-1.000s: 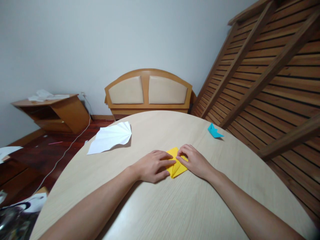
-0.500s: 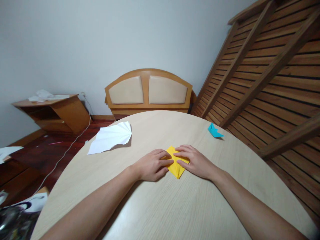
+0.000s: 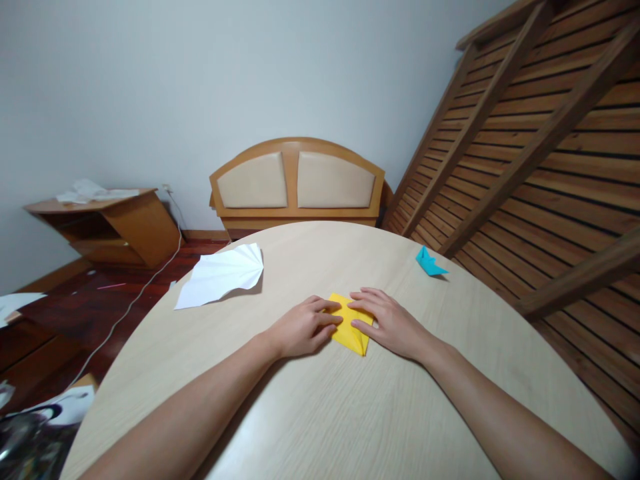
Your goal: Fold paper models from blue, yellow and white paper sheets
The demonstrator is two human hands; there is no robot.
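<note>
A folded yellow paper (image 3: 350,333) lies flat on the round light-wood table (image 3: 320,407), pointed end toward me. My left hand (image 3: 303,327) presses its left edge with the fingertips. My right hand (image 3: 387,321) lies flat over its right side, fingers pointing left. Both hands touch the paper and hold it down against the table; parts of the paper are hidden under the fingers.
A pleated white paper (image 3: 223,273) rests at the table's far left edge. A small blue folded paper shape (image 3: 429,262) sits at the far right. Beyond the table stand a wooden headboard (image 3: 297,183), a slatted wooden frame (image 3: 540,147) and a low cabinet (image 3: 107,223).
The yellow paper has been turned clockwise on the table under both hands, and its pointed end has swung from my left toward my right. My left hand drew back slightly.
</note>
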